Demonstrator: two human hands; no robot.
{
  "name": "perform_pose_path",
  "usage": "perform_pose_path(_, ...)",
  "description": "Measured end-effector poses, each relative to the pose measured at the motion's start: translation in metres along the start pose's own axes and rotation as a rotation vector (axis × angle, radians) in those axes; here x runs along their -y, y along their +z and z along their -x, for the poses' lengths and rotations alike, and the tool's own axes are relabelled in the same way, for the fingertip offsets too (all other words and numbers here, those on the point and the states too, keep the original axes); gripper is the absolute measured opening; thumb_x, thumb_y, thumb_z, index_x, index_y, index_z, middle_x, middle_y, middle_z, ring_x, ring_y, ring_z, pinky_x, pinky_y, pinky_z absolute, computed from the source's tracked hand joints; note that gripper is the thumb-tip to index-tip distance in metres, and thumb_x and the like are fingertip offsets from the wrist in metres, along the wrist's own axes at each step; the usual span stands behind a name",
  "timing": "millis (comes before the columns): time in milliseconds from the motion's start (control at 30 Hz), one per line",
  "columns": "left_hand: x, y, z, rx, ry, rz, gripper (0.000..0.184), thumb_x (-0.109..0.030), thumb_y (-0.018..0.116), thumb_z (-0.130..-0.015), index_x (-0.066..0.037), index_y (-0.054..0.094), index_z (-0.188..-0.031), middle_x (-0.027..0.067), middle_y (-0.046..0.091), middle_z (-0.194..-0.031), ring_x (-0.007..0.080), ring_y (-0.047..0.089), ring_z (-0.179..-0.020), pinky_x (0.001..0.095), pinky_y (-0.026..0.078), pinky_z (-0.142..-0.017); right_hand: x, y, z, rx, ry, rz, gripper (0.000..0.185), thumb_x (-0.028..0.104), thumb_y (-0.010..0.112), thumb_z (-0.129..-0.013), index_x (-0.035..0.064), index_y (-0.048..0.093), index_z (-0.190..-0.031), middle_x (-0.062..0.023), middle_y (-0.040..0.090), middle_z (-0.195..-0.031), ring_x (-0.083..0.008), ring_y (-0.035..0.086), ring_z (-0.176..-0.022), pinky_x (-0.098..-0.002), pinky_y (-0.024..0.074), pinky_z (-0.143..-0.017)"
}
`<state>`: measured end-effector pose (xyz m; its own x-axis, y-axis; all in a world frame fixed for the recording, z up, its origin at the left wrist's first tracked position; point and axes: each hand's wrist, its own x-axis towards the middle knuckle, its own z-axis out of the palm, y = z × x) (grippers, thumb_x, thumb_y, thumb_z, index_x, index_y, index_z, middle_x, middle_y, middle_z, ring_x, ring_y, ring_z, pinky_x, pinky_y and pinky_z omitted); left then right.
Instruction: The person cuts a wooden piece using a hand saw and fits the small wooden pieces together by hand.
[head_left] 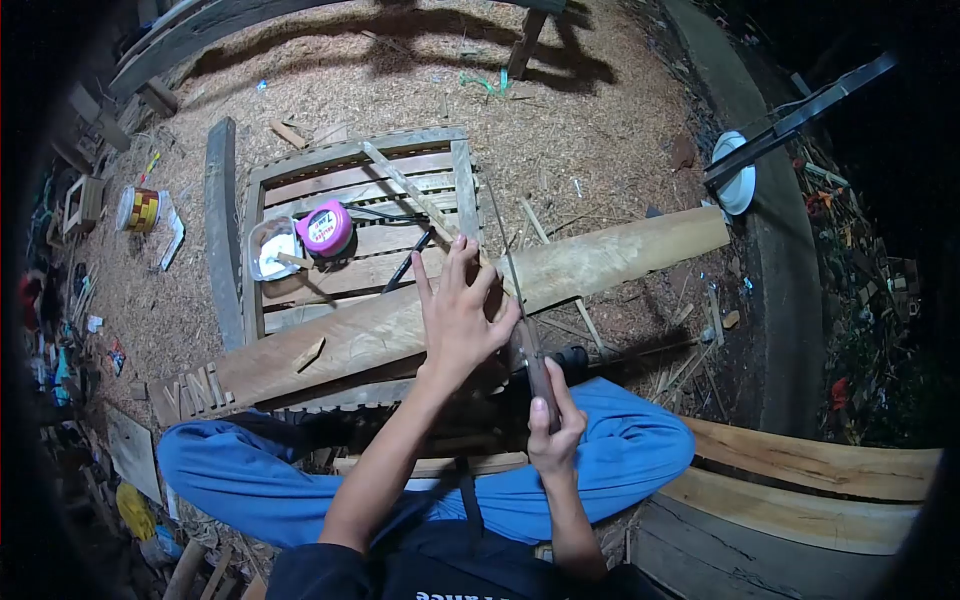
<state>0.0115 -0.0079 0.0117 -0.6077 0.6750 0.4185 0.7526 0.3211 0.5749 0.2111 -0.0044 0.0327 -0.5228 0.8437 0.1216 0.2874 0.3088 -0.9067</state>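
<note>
- The right hand (557, 425) is closed around the dark brown handle of a long saw-like tool with a thin blade (508, 243), the thumb and forefinger lying along the handle.
- The blade points to the far side, passing over the long brown wooden board (620, 257).
- The left hand (462, 312) is partly spread: one finger sticks up apart on the left, the thumb reaches right to beside the blade, and the other fingertips are at a thin pale wooden strip (405, 187). Whether they pinch or only press it, I cannot tell.
- The strip slants from the far left down to the left hand, just left of the blade.
- The board runs from near left to far right across a slatted wooden panel (466, 185), in front of the person's crossed legs in blue trousers (625, 440).
- On the board's left end lie several short wooden sticks (200, 388), with a small wooden offcut (309, 355) to their right.
- Beyond the board, on the panel, a pink round tape measure (326, 228) sits just right of a clear plastic tub (257, 262) with white contents.
- A slim black rod (408, 262) lies on the panel, left of the strip.
- At far right, a white round dish (737, 190) is partly behind a dark bar (800, 120).
</note>
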Motion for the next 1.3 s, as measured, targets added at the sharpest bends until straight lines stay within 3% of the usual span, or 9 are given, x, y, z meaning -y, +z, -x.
perform_pose_path(133,-0.001,0.000,-0.002,0.024,-0.020,-0.013,0.039,-0.033,0.076,-0.080,-0.008,0.067,-0.108,0.0203,0.054,-0.142,0.0349,0.042,-0.148,0.0661,0.004,-0.125,-0.011,-0.005,0.018,0.002,0.040,-0.077,0.050,0.020,0.061,-0.096,-0.0012,0.060,-0.141,-0.0191,0.075,-0.104,-0.0144,0.069,-0.078,-0.0306,0.0545,-0.072)
perform_pose_path(200,0.000,0.002,0.000,-0.012,0.010,-0.012,0.039,-0.033,0.076,-0.080,-0.008,0.067,-0.108,0.0204,0.054,-0.142,0.0350,0.042,-0.148,0.0662,0.003,-0.125,-0.014,0.005,0.004,-0.036,-0.017,-0.033,0.053,0.026,0.055,-0.098,0.0004,0.059,-0.144,-0.0002,0.058,-0.071,-0.0055,0.049,-0.056,-0.0260,0.0392,-0.051)
perform_pose_path(500,0.001,0.003,-0.002,-0.009,0.002,-0.007,0.036,-0.034,0.076,-0.080,-0.009,0.068,-0.105,0.0185,0.054,-0.141,0.0342,0.043,-0.147,0.0672,0.004,-0.124,-0.011,0.004,0.009,-0.037,-0.015,-0.006,0.053,0.027,0.056,-0.100,0.0010,0.058,-0.145,0.0005,0.053,-0.067,-0.0062,0.048,-0.055,-0.0274,0.0392,-0.051)
perform_pose_path(533,0.001,0.003,0.000,-0.011,0.008,-0.005,0.036,-0.033,0.076,-0.080,-0.009,0.068,-0.105,0.0184,0.054,-0.140,0.0342,0.043,-0.147,0.0673,0.005,-0.124,-0.011,0.007,0.003,-0.041,-0.014,-0.001,0.053,0.028,0.056,-0.100,0.0014,0.058,-0.145,0.0004,0.052,-0.067,-0.0061,0.046,-0.054,-0.0277,0.0381,-0.051)
perform_pose_path(600,0.001,0.002,-0.002,-0.012,0.007,-0.016,0.036,-0.033,0.076,-0.080,-0.009,0.068,-0.106,0.0179,0.055,-0.139,0.0344,0.044,-0.146,0.0673,0.005,-0.124,0.000,0.004,0.005,-0.022,0.043,-0.009,0.050,0.023,0.060,-0.099,-0.0021,0.059,-0.142,-0.0216,0.075,-0.110,-0.0156,0.070,-0.086,-0.0330,0.0552,-0.076)
perform_pose_path(700,0.001,0.003,-0.004,-0.025,0.003,-0.002,0.036,-0.033,0.076,-0.081,-0.009,0.068,-0.106,0.0174,0.055,-0.139,0.0342,0.044,-0.146,0.0674,0.005,-0.124,0.002,-0.008,0.023,-0.024,0.064,-0.078,0.049,0.023,0.059,-0.099,-0.0018,0.060,-0.141,-0.0217,0.074,-0.115,-0.0199,0.073,-0.099,-0.0326,0.0550,-0.083)
perform_pose_path(1067,0.002,0.003,-0.002,0.009,0.012,-0.020,0.039,-0.036,0.075,-0.083,-0.009,0.067,-0.110,0.0199,0.054,-0.142,0.0344,0.042,-0.148,0.0670,0.003,-0.124,0.001,-0.002,0.017,-0.038,0.027,-0.078,0.051,0.022,0.059,-0.098,-0.0028,0.058,-0.143,-0.0211,0.075,-0.115,-0.0183,0.072,-0.093,-0.0340,0.0553,-0.081)
perform_pose_path(1133,0.005,0.003,0.001,0.001,0.035,-0.005,0.038,-0.035,0.075,-0.083,-0.010,0.067,-0.109,0.0198,0.054,-0.142,0.0345,0.041,-0.148,0.0676,0.003,-0.124,-0.005,0.004,0.007,-0.017,0.099,-0.106,0.051,0.021,0.059,-0.099,-0.0033,0.058,-0.143,-0.0210,0.074,-0.115,-0.0171,0.071,-0.094,-0.0327,0.0550,-0.082)
perform_pose_path(1300,0.003,0.001,0.000,-0.005,0.025,0.004,0.037,-0.035,0.076,-0.083,-0.010,0.067,-0.109,0.0199,0.054,-0.142,0.0350,0.042,-0.148,0.0677,0.004,-0.124,0.002,-0.002,0.019,-0.022,0.055,-0.048,0.052,0.023,0.061,-0.097,-0.0033,0.058,-0.143,-0.0184,0.074,-0.105,-0.0145,0.067,-0.079,-0.0315,0.0543,-0.073)
